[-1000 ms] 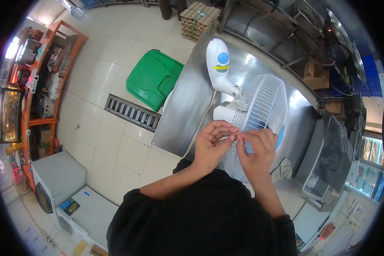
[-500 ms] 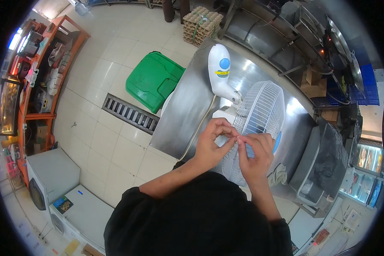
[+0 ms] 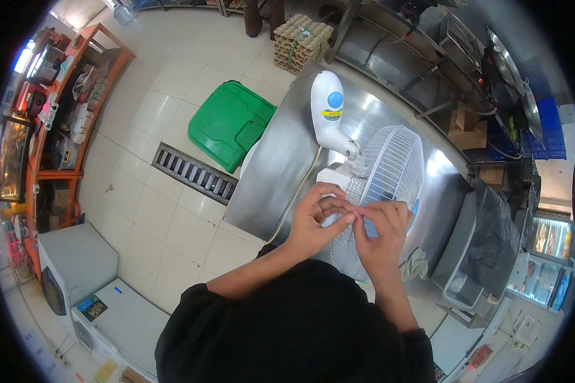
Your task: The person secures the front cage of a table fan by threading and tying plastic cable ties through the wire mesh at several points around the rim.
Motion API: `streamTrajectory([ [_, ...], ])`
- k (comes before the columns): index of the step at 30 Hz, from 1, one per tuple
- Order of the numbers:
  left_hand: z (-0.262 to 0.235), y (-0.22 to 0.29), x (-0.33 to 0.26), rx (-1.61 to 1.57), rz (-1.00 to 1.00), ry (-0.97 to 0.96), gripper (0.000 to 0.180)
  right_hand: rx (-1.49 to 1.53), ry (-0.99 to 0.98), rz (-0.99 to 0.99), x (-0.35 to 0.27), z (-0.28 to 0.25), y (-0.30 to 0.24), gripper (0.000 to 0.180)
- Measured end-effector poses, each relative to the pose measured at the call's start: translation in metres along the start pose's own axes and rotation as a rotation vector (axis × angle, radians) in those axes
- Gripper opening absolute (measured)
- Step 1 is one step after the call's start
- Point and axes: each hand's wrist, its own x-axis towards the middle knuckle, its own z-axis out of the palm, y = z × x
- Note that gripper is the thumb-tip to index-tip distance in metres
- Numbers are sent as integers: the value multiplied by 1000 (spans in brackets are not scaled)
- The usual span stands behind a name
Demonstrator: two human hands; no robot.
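A white table fan lies on a steel table [image 3: 287, 159], its base [image 3: 327, 112] pointing away and its white wire grille [image 3: 390, 172] facing me. My left hand [image 3: 313, 220] and my right hand [image 3: 380, 233] meet at the near rim of the grille, fingertips pinched together on it. Whatever small part sits between the fingertips is hidden by the fingers. The fan's white cord [image 3: 297, 198] runs down along the table toward me.
A green bin [image 3: 230, 121] stands on the tiled floor left of the table, with a floor drain grate [image 3: 195, 171] beside it. Egg trays [image 3: 302, 37] are stacked farther off. Steel counters line the right. An orange shelf [image 3: 64, 96] and white appliances [image 3: 83, 281] stand at left.
Both hands stay pinched at the grille rim; the fingers have shifted only slightly. The view has tilted a little.
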Motion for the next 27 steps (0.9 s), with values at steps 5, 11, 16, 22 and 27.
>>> streamTrajectory([
  [5,-7,4,-11,208,68,4,19,-1,-4,-98,-1,-5,-8,19],
  [11,7,12,-11,271,-33,-24,6,-45,28,-71,-10,7,-5,15],
  [16,1,21,-11,427,25,-18,6,-34,-11,91,-14,8,-9,16],
  [22,-7,17,-15,129,49,-65,9,-55,-5,172,-4,14,-21,15],
  [27,-8,16,-13,-37,-88,-5,9,-142,-82,236,-8,12,-23,14],
])
